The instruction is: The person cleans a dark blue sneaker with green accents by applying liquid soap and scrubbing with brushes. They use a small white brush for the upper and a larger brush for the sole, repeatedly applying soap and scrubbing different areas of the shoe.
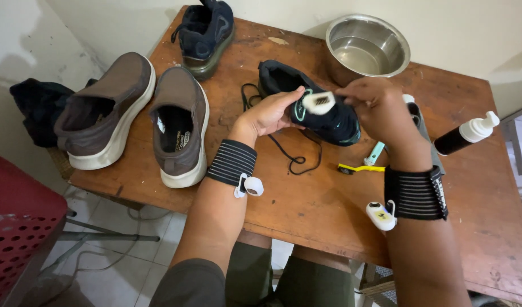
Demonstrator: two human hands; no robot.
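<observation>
A person's left hand (272,113) steadies a black sneaker with teal trim (312,105) lying near the middle of a worn wooden surface (306,199), fingers curled on its side. The right hand (377,108), closed, holds a small white brush (319,102) against the shoe. Two brown slip-on shoes (142,116), a steel bowl (367,48) and a yellow toothbrush (360,168) lie nearby.

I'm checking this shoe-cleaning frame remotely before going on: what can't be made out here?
All in the head view:
- Object at the right hand: a pale, motion-blurred thing; kind unclear.
- Dark sneaker: toe end hidden behind that hand; left hand covers its side.
- Second dark shoe: top cut off by the edge.
- Steel bowl: contents unclear.
- Brush: bristles too small.
</observation>
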